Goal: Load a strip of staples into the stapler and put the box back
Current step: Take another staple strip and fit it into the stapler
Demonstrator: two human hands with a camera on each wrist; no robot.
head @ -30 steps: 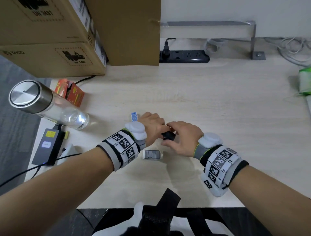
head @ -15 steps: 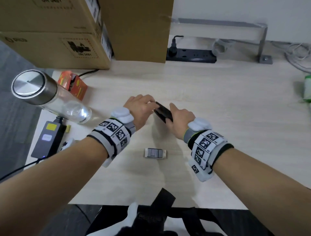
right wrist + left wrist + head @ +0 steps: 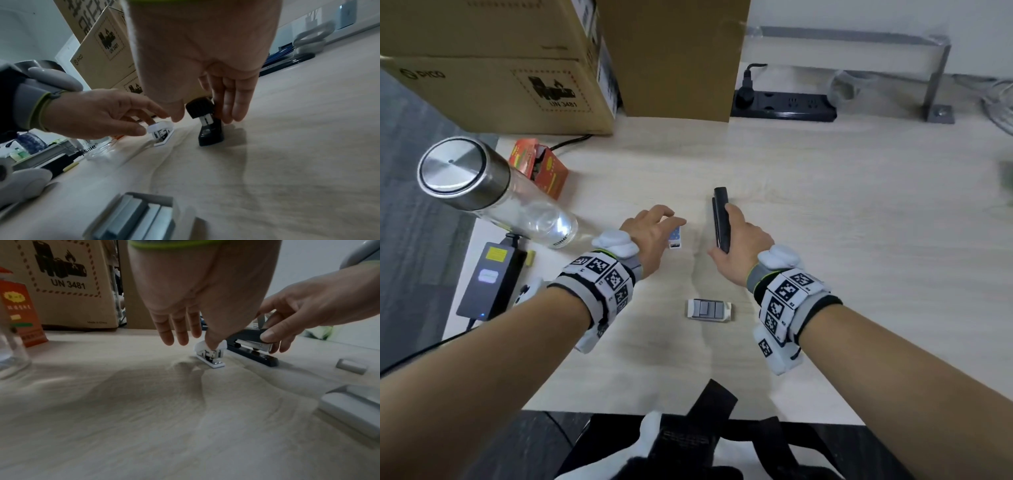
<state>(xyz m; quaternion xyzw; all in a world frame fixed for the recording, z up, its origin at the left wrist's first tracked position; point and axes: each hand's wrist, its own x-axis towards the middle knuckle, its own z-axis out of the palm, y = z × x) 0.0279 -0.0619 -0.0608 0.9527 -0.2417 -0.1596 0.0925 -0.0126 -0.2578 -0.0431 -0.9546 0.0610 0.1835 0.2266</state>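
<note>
The black stapler (image 3: 720, 219) lies closed on the wooden table, pointing away from me. My right hand (image 3: 726, 224) grips it, thumb on one side and fingers on the other (image 3: 230, 112). Just left of it sits the small white and blue sleeve of the staple box (image 3: 675, 238). My left hand (image 3: 667, 226) pinches the sleeve (image 3: 161, 131) between thumb and forefinger. The box's inner tray (image 3: 709, 310), holding grey staple strips, rests nearer to me between my wrists. It also shows close up as the tray (image 3: 139, 216) in the right wrist view.
A glass bottle with a steel lid (image 3: 482, 185) and an orange carton (image 3: 541, 168) stand at the left. Cardboard boxes (image 3: 500, 68) fill the back left. A black power strip (image 3: 784, 104) lies at the back, a power adapter (image 3: 489, 277) at the left edge.
My hands were together on the raised stapler. They have parted: the right hand brought the stapler down onto the table, and the left hand moved left onto the box sleeve.
</note>
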